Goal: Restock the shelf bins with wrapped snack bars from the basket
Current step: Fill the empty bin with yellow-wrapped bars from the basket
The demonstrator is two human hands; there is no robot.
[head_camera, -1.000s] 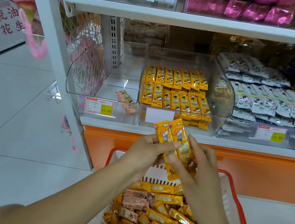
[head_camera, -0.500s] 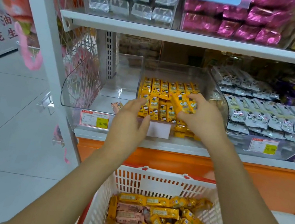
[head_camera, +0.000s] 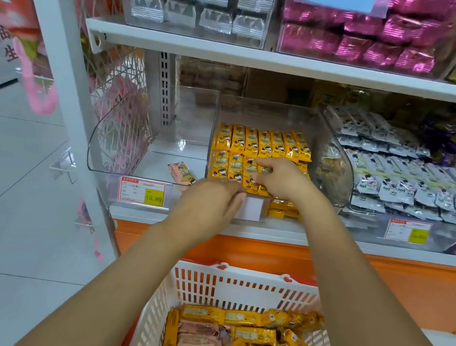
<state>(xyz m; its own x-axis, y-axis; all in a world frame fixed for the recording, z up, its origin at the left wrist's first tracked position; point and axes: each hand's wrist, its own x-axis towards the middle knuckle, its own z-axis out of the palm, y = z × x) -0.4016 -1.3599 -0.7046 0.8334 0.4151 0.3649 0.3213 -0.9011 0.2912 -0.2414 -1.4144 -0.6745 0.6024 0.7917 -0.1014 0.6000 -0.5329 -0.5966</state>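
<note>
Head view: the right hand [head_camera: 280, 179] reaches into the middle clear bin [head_camera: 262, 111], fingers curled down and pinching yellow snack bars [head_camera: 256, 142] at the front row. The left hand [head_camera: 208, 206] is at the bin's front lip with bent fingers; I cannot tell if it holds anything. The basket [head_camera: 230, 289] below holds many more yellow bars mixed with pink bars [head_camera: 195, 344]. The glossy wrappers look slippery, so a push from either hand could skew the neat rows or tip bars over the front. Careless grabbing could also land pink bars here.
</note>
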